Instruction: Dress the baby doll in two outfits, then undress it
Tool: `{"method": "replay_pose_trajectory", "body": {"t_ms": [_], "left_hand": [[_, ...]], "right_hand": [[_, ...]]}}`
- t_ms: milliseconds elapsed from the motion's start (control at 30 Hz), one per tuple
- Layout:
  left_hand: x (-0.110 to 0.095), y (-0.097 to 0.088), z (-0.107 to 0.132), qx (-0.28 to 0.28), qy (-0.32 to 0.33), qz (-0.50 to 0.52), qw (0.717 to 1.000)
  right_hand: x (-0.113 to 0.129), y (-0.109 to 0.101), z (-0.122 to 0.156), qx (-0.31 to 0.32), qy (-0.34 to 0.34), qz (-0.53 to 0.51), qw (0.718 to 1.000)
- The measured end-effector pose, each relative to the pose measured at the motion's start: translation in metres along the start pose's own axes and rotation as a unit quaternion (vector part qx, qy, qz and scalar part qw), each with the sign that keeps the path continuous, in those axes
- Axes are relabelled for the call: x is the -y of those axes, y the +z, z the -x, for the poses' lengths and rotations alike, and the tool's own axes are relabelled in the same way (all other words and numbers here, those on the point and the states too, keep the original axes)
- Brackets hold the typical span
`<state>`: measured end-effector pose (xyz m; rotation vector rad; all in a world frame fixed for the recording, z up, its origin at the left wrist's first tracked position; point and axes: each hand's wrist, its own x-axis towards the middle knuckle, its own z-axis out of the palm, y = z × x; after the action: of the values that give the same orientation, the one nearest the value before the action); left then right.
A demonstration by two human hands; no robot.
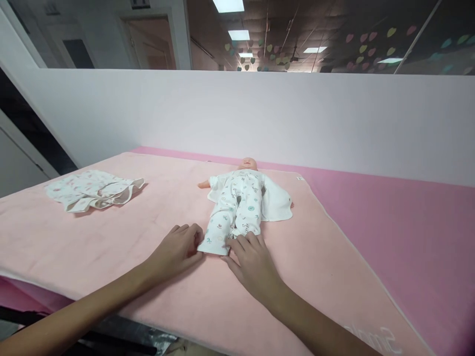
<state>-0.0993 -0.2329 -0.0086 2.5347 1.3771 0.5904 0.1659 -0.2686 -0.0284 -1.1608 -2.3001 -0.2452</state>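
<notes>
A baby doll (pixel 248 164) lies on its back with its head toward the wall. White printed baby trousers (pixel 220 225) lie over its front, legs pointing at me. A white top (pixel 276 200) is spread open under its arms. My left hand (pixel 183 247) is closed at the outer corner of the left trouser cuff, thumb and fingers curled at the hem. My right hand (pixel 254 264) pinches the inner side of that cuff, its fingers also covering the end of the other trouser leg. The doll's feet are hidden.
A folded white printed garment (pixel 94 190) lies to the left on the light pink blanket (pixel 159 193). The blanket covers a darker pink table surface (pixel 401 222). A white wall (pixel 260 113) with a window above stands behind.
</notes>
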Motion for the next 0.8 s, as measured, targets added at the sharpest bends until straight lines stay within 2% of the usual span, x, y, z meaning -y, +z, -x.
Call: {"method": "replay_pose_trajectory", "body": {"t_ms": [167, 367, 467, 567, 667, 800], "left_hand": [[-0.002, 0.004, -0.002, 0.007, 0.002, -0.029, 1.0], [-0.012, -0.014, 0.012, 0.017, -0.022, -0.002, 1.0], [-0.016, -0.02, 0.02, 0.027, -0.034, -0.02, 0.999], [-0.02, -0.024, 0.027, 0.055, -0.021, -0.067, 0.996], [-0.029, -0.032, 0.032, 0.059, -0.011, -0.092, 0.994], [-0.047, -0.042, 0.026, 0.018, 0.02, -0.069, 0.997]], "right_hand": [[-0.001, 0.002, -0.001, -0.011, -0.039, 0.008, 0.999], [0.003, -0.004, -0.002, -0.034, -0.068, -0.068, 0.995], [0.001, -0.013, -0.003, -0.017, -0.118, -0.073, 0.99], [-0.014, -0.031, -0.004, 0.006, -0.165, -0.084, 0.983], [-0.041, -0.053, -0.005, 0.031, -0.135, -0.111, 0.984], [-0.07, -0.074, -0.004, 0.108, -0.052, -0.136, 0.983]]}}
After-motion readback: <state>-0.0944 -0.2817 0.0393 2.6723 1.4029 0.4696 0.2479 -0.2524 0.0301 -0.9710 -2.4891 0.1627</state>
